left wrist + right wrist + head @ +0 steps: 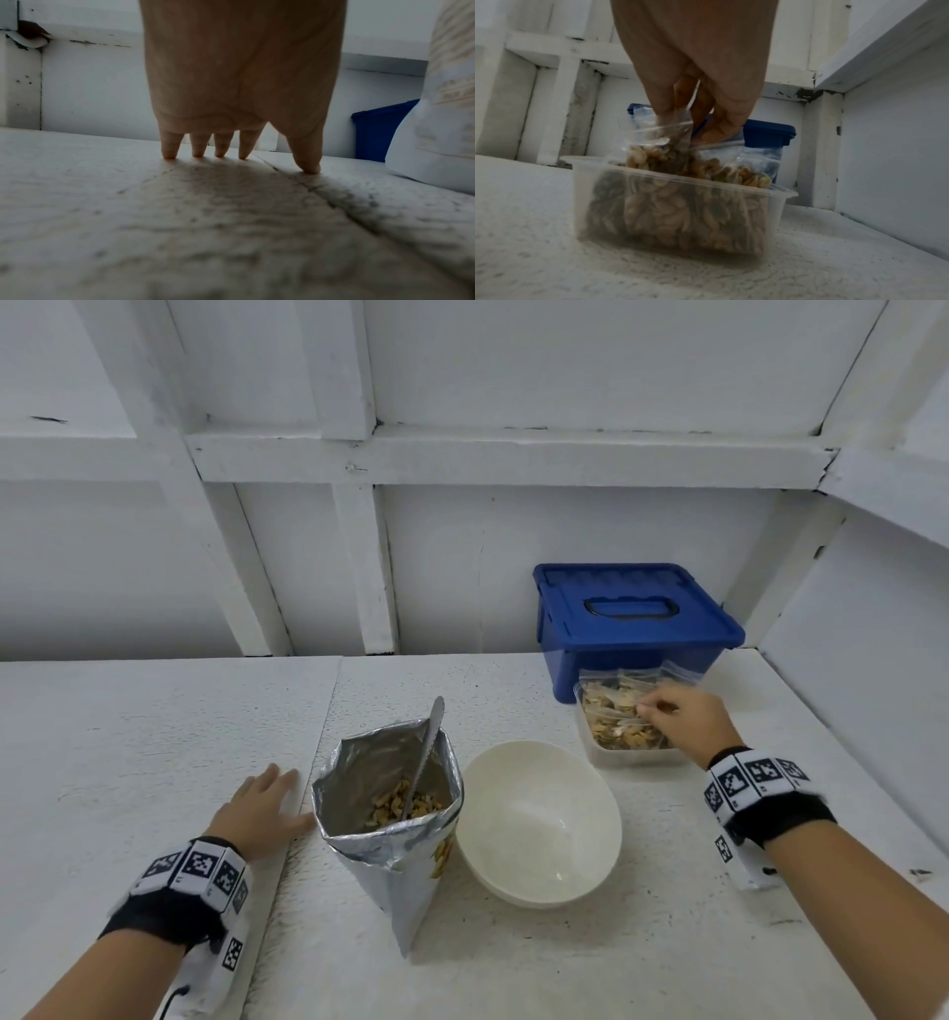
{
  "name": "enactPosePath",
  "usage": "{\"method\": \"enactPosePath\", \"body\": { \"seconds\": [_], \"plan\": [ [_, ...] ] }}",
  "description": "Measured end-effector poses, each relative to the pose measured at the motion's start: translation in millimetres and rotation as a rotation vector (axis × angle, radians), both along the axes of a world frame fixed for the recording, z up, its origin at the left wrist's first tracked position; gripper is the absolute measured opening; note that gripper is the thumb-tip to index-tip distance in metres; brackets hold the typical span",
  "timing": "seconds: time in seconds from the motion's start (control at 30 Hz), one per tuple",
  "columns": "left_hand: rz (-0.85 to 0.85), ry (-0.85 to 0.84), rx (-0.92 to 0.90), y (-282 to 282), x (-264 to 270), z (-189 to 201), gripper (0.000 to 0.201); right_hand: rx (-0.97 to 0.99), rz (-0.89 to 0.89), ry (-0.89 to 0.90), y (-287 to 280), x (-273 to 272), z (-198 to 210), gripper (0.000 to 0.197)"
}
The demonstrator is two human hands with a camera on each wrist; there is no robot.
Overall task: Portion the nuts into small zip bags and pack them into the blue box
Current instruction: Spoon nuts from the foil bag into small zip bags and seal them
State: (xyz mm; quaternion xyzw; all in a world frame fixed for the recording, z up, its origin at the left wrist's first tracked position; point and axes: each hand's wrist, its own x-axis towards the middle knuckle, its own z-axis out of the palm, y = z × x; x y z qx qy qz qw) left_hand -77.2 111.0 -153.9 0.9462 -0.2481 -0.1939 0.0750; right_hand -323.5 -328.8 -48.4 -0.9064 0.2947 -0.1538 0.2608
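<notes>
Right hand [693, 85] pinches the top of a filled zip bag [664, 142] in the clear tub [680, 213]; left hand [262, 801] lies flat, fingers straight, on the counter [154, 737]; blue box [631, 618] lidded; a weak seal could spill nuts.

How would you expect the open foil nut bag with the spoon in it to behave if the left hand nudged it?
The foil nut bag would probably tip: it stands tall on a narrow base. The long spoon leaning on its rim likely adds top weight. Its creased walls look floppy, so they may buckle before it slides.
</notes>
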Motion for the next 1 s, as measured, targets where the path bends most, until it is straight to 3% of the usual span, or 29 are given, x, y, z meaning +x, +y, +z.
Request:
{"method": "enactPosePath", "body": {
  "seconds": [0.13,0.27,0.4,0.47,0.53,0.63,0.7,0.77,0.87,1.0],
  "plan": [
    [-0.019,-0.027,0.035,0.3,3.2,-4.6,0.085,-0.031,0.008,0.034,6.4,-2.2,3.4,0.025],
    [-0.013,-0.031,0.063,3.6,11.1,-15.3,0.098,-0.255,0.031,-0.044,35.5,-6.5,7.4,0.031],
    [-0.009,-0.018,0.029,-5.1,-3.8,4.4,0.085,-0.154,0.214,-0.115,95.1,-13.1,11.6,0.027],
    [0.004,-0.019,0.001,-6.3,-5.5,7.4,0.088,-0.055,0.357,0.012,118.9,-13.0,4.9,0.029],
    [-0.014,-0.026,-0.013,-7.7,-8.1,10.2,0.09,-0.028,0.476,0.289,135.0,-10.4,-6.5,0.041],
    [0.026,0.001,-0.035,-9.9,-13.6,15.6,0.08,-0.136,0.554,0.671,147.1,-6.4,-20.8,0.071],
    [0.014,0.002,-0.044,-10.3,-13.5,15.5,0.082,-0.206,0.538,0.764,149.2,-3.0,-23.7,0.076],
    [0.0,0.007,-0.043,-9.2,-13.1,14.8,0.084,-0.242,0.517,0.771,149.0,0.1,-26.5,0.065],
    [0.019,-0.002,-0.057,-9.4,-13.9,15.1,0.072,-0.255,0.496,0.703,150.4,0.7,-27.2,0.03],
    [0.038,0.012,-0.053,-10.3,-15.4,17.0,0.085,-0.234,0.469,0.61,150.5,-2.8,-27.1,0.028]
  ]
}}
